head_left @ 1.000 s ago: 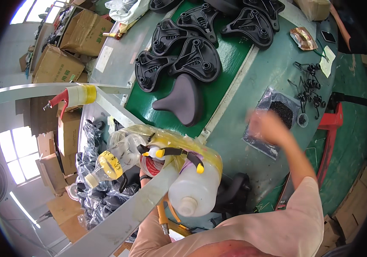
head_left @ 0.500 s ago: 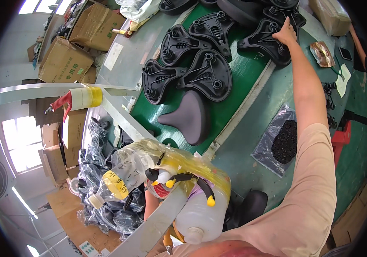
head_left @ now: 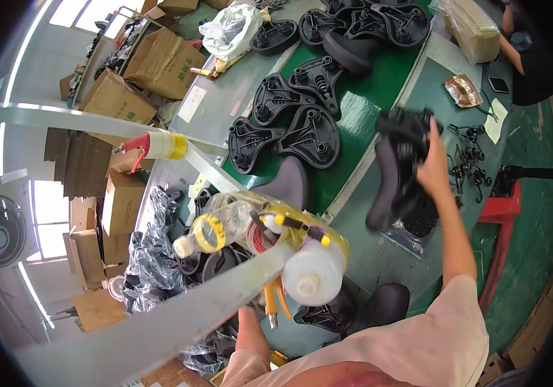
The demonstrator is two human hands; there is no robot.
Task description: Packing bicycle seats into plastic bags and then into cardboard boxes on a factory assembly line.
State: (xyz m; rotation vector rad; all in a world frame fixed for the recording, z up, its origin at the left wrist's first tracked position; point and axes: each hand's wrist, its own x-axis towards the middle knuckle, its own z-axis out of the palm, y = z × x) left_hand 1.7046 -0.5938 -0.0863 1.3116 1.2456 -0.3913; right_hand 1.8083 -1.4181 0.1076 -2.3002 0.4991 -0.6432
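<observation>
Saddle point(head_left: 397, 169) hangs in the right hand point(head_left: 432, 169), clamped by its upper end, long axis running down toward the tabletop's point(head_left: 379, 258) near edge, above the green mat's right border. Left hand is hidden; its grip cannot be told.

1. We see black saddle bases point(head_left: 289, 122) lying underside up on the green mat point(head_left: 360, 113) near the bench's middle.
2. We see cardboard boxes point(head_left: 160, 61) stacked past the bench's left edge.
3. We see a clear plastic bag point(head_left: 234, 29) bunched at the bench's far left corner.
4. We see a white plastic bottle point(head_left: 312, 277) and a clear bottle point(head_left: 215, 229) bound to a grey bar point(head_left: 160, 329) near the bench's near edge.
5. We see black wire springs point(head_left: 466, 155) scattered toward the bench's right edge.
</observation>
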